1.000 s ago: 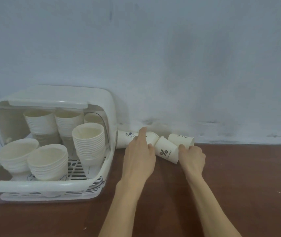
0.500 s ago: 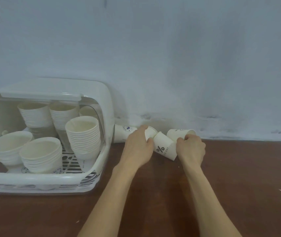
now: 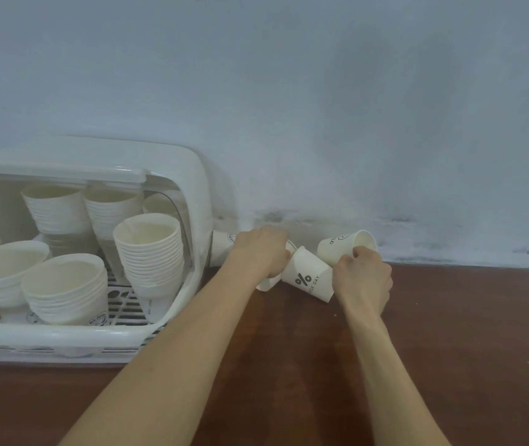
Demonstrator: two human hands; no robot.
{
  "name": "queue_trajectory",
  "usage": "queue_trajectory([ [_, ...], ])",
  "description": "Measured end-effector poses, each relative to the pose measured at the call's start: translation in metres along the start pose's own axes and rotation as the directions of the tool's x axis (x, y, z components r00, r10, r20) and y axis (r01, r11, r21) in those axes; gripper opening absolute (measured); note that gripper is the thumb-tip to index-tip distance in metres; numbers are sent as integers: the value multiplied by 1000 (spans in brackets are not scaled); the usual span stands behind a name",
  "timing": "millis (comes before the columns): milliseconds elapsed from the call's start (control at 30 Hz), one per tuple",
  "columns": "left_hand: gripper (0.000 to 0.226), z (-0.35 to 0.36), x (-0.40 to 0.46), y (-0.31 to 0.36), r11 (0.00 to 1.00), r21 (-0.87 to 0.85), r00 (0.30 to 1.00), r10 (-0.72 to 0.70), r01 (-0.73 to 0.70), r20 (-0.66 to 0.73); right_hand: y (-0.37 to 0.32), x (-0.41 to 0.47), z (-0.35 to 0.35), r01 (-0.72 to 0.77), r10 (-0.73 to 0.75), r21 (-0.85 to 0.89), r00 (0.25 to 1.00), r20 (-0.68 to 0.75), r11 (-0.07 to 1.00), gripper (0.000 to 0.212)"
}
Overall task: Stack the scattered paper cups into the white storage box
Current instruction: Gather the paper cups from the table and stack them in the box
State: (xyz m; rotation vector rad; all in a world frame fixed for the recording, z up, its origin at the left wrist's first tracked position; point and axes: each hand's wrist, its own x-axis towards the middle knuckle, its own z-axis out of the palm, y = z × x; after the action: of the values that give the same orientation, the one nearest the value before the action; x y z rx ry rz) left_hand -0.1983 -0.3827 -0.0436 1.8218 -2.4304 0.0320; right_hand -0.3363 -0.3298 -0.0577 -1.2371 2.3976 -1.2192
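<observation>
1. Where the brown wooden tabletop met the pale blue wall, four white paper cups lay scattered just right of the white storage box.
2. The printed "%" cup lay on its side between the two hands, its tapered wall smooth and matt, with black lettering reading "CE DAY" below the symbol.
3. The right hand gripped the tilted rightmost cup from in front, fingers curled round its lower wall; the rolled rim pointed up and right, clear of the hand.
4. The left hand was curled over a cup, of which only a pale edge showed below the knuckles; the hold itself could not be told with certainty.
5. A fourth cup, bearing a round emblem, lay on its side touching the box's outer wall, just left of the left hand.
6. The box was glossy plastic with rounded corners and a clear raised lid; nested cup stacks leaned inside on a slotted rack.
</observation>
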Motion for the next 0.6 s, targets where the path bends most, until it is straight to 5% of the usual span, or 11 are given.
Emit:
queue_trajectory([
  [600, 18, -26, -58, -3, 995, -83, 981, -67, 53, -180, -18, -12, -13, 123, -125, -30, 991, -48, 992, 18],
])
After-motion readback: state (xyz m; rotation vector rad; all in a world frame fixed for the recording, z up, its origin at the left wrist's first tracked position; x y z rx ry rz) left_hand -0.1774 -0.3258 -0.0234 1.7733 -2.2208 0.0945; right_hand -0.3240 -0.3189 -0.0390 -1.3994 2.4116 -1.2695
